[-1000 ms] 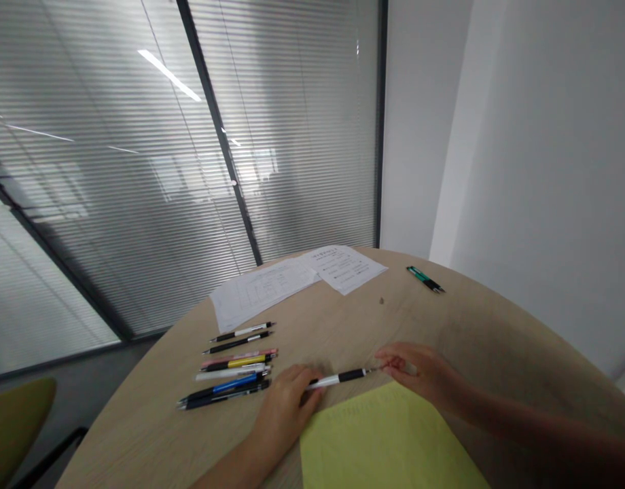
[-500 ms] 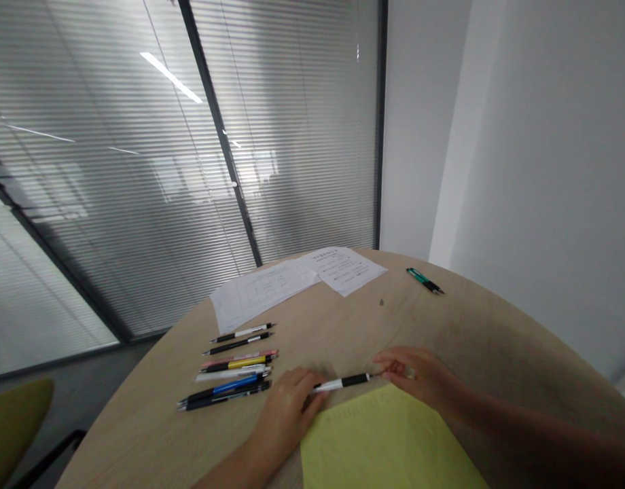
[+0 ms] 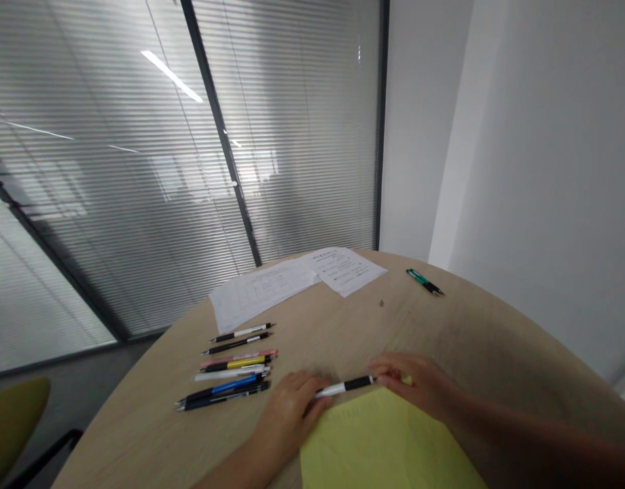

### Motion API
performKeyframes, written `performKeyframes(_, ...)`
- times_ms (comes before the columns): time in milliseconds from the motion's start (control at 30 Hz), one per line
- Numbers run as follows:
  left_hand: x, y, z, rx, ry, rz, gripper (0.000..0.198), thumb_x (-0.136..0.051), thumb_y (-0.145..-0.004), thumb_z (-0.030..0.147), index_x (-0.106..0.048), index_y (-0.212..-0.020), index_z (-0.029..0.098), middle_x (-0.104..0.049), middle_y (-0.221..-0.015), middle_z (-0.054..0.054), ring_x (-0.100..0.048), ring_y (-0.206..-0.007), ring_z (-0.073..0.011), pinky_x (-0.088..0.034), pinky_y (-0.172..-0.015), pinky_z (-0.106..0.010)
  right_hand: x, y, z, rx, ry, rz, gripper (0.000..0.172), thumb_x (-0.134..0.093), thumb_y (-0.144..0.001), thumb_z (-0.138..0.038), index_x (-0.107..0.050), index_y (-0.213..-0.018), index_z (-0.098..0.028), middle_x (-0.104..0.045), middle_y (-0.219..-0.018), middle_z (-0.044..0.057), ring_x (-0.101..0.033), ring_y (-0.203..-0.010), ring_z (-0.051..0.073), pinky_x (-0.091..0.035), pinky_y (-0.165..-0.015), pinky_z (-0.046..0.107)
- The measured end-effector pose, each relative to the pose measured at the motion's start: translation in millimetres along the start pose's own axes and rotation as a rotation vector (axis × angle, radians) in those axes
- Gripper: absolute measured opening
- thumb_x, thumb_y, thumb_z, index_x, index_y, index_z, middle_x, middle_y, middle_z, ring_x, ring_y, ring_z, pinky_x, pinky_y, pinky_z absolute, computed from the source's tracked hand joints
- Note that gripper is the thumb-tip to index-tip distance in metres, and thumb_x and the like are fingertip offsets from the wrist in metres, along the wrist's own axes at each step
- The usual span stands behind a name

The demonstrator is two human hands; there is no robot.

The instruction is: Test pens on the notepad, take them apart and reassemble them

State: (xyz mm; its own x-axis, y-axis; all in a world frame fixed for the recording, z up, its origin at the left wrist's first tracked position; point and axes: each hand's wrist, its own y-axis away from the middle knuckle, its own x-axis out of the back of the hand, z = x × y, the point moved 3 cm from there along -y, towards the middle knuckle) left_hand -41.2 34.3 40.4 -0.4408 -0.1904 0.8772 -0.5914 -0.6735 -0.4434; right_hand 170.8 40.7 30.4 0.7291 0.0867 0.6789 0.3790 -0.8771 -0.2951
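White-and-black, the pen [image 3: 337, 390] lies crosswise; the left hand [image 3: 291, 406] holds its white end; the right hand [image 3: 415, 380] pinches its tip.

Glass partition [image 3: 139, 204] with slatted blinds [image 3: 312, 170], pale wall [image 3: 547, 170], curved-edged wooden table [image 3: 333, 333].

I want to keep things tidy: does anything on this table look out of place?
Possibly one thing: a tiny dark speck lies alone on the table near the printed sheets, unlike the grouped pens; it is too small to identify. I see nothing spilled.
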Motion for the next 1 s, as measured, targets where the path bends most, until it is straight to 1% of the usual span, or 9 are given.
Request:
performKeyframes(133,-0.6,-1.4,-7.7,0.180,0.102,-0.041,0.016,-0.047,-0.076,0.022,-0.061,-0.083,0.018,-0.065,-0.075,-0.004,-0.058,-0.072,-0.0172,-0.046,-0.067,-0.026,17.8,-19.7,22.1,0.029,0.042,0.092,0.029,-0.039,-0.081,-0.032,-0.061,-0.096,-0.019,-0.067,-0.084,0.006,-0.060,-0.071,0.015,-0.046,-0.066,0.026)
performKeyframes(233,-0.1,-2.2,-13.0,0.303,0.203,-0.065,0.018,-0.046,-0.076,0.023,-0.062,-0.085,0.018,-0.066,-0.079,-0.003,-0.058,-0.072,-0.0165,-0.045,-0.067,-0.025,37.7,-47.7,51.0,0.008,0.216,0.188,0.026,-0.041,-0.080,-0.026,-0.061,-0.093,-0.017,-0.065,-0.086,0.007,-0.059,-0.075,0.016,-0.044,-0.071,0.029)
performKeyframes(367,2.0,-4.4,-15.2,0.376,0.305,-0.063,0.021,-0.044,-0.077,0.024,-0.062,-0.084,0.017,-0.066,-0.076,-0.002,-0.057,-0.066,-0.0156,-0.044,-0.061,-0.024,54.0,-84.9,88.9,-0.105,0.412,0.184,0.026,-0.041,-0.079,-0.019,-0.062,-0.092,-0.014,-0.061,-0.093,0.009,-0.056,-0.083,0.016,-0.042,-0.078,0.029)
performKeyframes(433,2.0,-5.0,-15.7,0.402,0.329,-0.065,0.021,-0.043,-0.077,0.024,-0.063,-0.082,0.016,-0.065,-0.073,-0.001,-0.056,-0.063,-0.0152,-0.042,-0.058,-0.023,55.8,-97.1,101.8,-0.157,0.415,0.157,0.026,-0.047,-0.075,-0.018,-0.062,-0.096,-0.013,-0.061,-0.090,0.009,-0.057,-0.081,0.016,-0.042,-0.077,0.029)
performKeyframes(533,0.8,-4.3,-16.3,0.427,0.333,-0.072,0.020,-0.045,-0.076,0.024,-0.063,-0.080,0.016,-0.064,-0.070,0.000,-0.055,-0.061,-0.0147,-0.041,-0.056,-0.022,54.5,-106.9,112.0,-0.164,0.390,0.138,0.026,-0.050,-0.072,-0.015,-0.063,-0.094,-0.012,-0.063,-0.085,0.009,-0.057,-0.078,0.017,-0.042,-0.075,0.028)
performKeyframes(667,0.4,-3.2,-15.6,0.421,0.329,-0.074,0.020,-0.045,-0.076,0.023,-0.063,-0.081,0.015,-0.064,-0.070,-0.001,-0.055,-0.062,-0.0148,-0.040,-0.056,-0.022,51.7,-107.6,113.3,-0.161,0.352,0.131,0.019,-0.049,-0.071,-0.015,-0.065,-0.081,-0.012,-0.065,-0.084,0.010,-0.058,-0.078,0.018,-0.043,-0.075,0.029)
performKeyframes(800,2.1,-4.1,-12.4,0.395,0.307,-0.083,0.019,-0.046,-0.076,0.023,-0.063,-0.080,0.016,-0.064,-0.071,-0.001,-0.056,-0.064,-0.0153,-0.041,-0.057,-0.023,41.1,-91.6,97.2,-0.158,0.267,0.110,0.018,-0.050,-0.071,-0.019,-0.064,-0.082,-0.015,-0.066,-0.079,0.006,-0.059,-0.073,0.016,-0.045,-0.070,0.028)
performKeyframes(900,2.6,-3.9,-9.9,0.367,0.280,-0.088,0.017,-0.046,-0.075,0.021,-0.062,-0.080,0.016,-0.064,-0.074,-0.003,-0.057,-0.068,-0.0159,-0.043,-0.062,-0.024,27.3,-68.0,75.8,-0.177,-0.059,0.060,0.020,-0.056,-0.067,-0.028,-0.063,-0.078,-0.014,-0.065,-0.071,0.004,-0.059,-0.066,0.015,-0.046,-0.064,0.028)
performKeyframes(1000,1.9,-2.1,-8.5,0.313,0.227,-0.071,0.015,-0.048,-0.074,0.021,-0.062,-0.080,0.017,-0.065,-0.076,-0.003,-0.058,-0.071,-0.0165,-0.044,-0.066,-0.025,15.8,-42.8,53.8,-0.215,-0.355,-0.007,0.029,-0.059,-0.064,-0.038,-0.061,-0.080,-0.014,-0.063,-0.066,0.003,-0.057,-0.057,0.012,-0.045,-0.054,0.025)
